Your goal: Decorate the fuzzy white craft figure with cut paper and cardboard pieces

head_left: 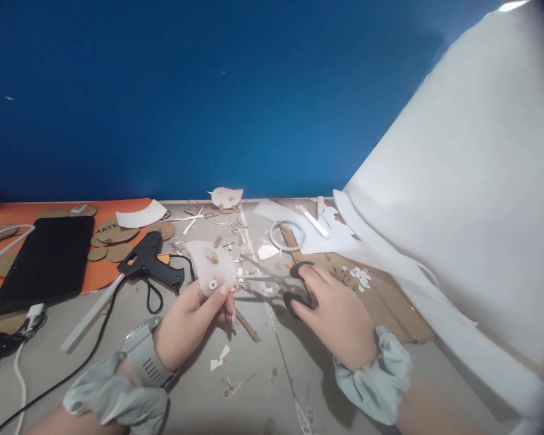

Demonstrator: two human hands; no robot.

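Note:
Between thumb and fingers, my left hand (197, 317) grips a thin white cutout (213, 266) with a round eye-like ring near its lower edge and a brown patch higher up. My right hand (338, 308) has its fingers through the black and orange handles of a pair of scissors (294, 284). The blades are spread apart and point left, close to the cutout's right side; whether they touch it I cannot tell. Small white and red paper scraps lie around the blades. Farther back, a similar white bird shape (226, 197) stands near the wall.
A black glue gun (152, 263) with its cord lies left of my left hand. Beyond it are a black tablet-like slab (45, 263) and cardboard discs (118, 237) on an orange sheet. A tape roll (287, 246), a pink-white marker (314, 222) and brown cardboard (390, 302) lie toward the right.

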